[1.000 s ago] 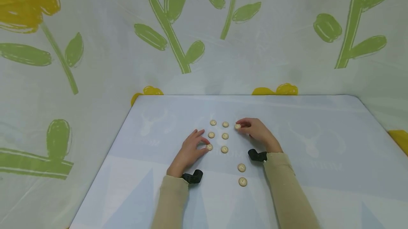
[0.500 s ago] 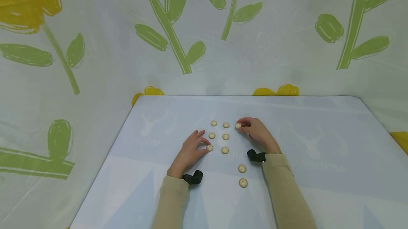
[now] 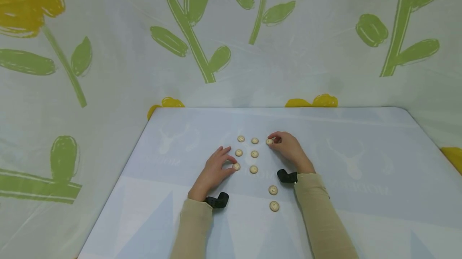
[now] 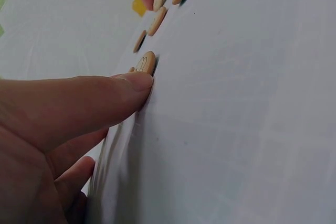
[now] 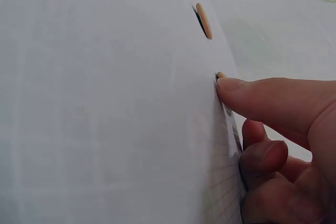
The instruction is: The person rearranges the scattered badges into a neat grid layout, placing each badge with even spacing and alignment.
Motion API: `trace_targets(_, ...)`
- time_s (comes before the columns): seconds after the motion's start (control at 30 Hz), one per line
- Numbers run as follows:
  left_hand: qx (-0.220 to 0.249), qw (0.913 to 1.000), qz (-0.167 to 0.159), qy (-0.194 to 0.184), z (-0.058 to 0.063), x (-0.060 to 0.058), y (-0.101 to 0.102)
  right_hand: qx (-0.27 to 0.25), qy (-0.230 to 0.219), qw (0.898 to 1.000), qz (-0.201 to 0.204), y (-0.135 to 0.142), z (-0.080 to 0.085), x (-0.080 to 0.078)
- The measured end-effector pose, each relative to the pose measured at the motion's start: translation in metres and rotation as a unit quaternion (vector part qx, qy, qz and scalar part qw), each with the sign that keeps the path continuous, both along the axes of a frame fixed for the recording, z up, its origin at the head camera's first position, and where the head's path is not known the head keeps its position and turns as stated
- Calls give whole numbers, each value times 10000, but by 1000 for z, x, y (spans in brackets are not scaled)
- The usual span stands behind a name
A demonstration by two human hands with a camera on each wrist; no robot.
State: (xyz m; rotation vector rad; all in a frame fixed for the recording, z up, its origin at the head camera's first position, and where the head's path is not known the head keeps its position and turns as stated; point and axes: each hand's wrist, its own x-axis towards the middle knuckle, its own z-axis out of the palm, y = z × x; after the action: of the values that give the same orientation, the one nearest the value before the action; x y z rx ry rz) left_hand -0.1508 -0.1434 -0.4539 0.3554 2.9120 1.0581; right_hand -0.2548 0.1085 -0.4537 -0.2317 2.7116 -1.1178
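My left hand [image 3: 213,170] pinches a pale wooden button [image 3: 236,166] by its edges, at the near end of the left column on the table. In the left wrist view the thumb lies against this button [image 4: 146,62]. At the far end on the right, my right hand [image 3: 288,146] holds another wooden button [image 3: 269,142] between thumb and fingers, low at the tabletop. The right wrist view shows only a sliver of that button [image 5: 221,75] past the thumb. Between the hands runs a middle column of buttons, its nearest button [image 3: 254,169] lying flat.
Two more buttons lie nearer me, one [image 3: 273,190] in front of the other [image 3: 274,206], left of the right sleeve. The pale patterned table [image 3: 361,195] ends at a back edge against a flowered cloth [image 3: 306,62]. Black cameras sit on both wrists.
My right wrist and forearm have shifted slightly left, while its fingers stay at the same button. The left hand and the other buttons have stayed in place.
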Motion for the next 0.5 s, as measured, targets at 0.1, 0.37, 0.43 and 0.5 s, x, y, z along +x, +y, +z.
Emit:
trace_targets(0.1, -9, 10000, 37, -36, 0, 0, 0, 54, 21, 10000, -1, -1, 2, 0)
trace_targets(0.37, -50, 10000, 69, -51, -1, -1, 0, 179, 27, 9998, 18, -1, 2, 1)
trace_targets(0.43, -55, 10000, 52, -34, -2, -1, 0, 172, 0, 9999, -5, 0, 1, 1)
trace_targets(0.5, -59, 10000, 42, -22, -2, -1, 0, 153, 25, 9999, -71, 0, -1, 1)
